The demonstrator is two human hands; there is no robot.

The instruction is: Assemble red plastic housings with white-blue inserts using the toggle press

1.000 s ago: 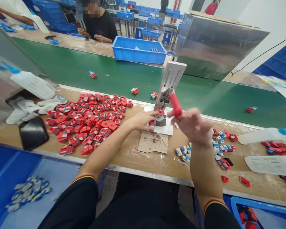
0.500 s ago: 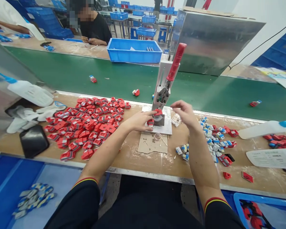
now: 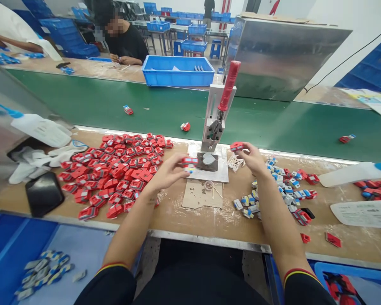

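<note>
In front of me stands a small hand press (image 3: pixel 213 123) with an upright red handle (image 3: pixel 230 87). Its base carries a grey rounded holder (image 3: pixel 208 159) with no red part on it. Just left of the holder, my left hand (image 3: pixel 171 173) grips a red plastic toy-like part (image 3: pixel 189 161) with pale blue and white detail. My right hand (image 3: pixel 254 161) pinches another red plastic part (image 3: pixel 236 146) to the right of the press. A heap of red parts (image 3: pixel 114 169) lies to the left; small white, blue and yellow parts (image 3: pixel 249 203) lie to the right.
A cardboard piece (image 3: pixel 197 201) lies before the press, with a small ring and sticks on it. White bottles (image 3: pixel 352 173) lie at both sides. A green belt (image 3: pixel 158 108) runs behind, with a blue crate (image 3: pixel 178 72) beyond it. A co-worker (image 3: pixel 127 42) sits opposite.
The red part on the holder is gone from there, and my right hand now has a red part in its fingers. My left hand has drawn back leftward from the press, holding a red part.
</note>
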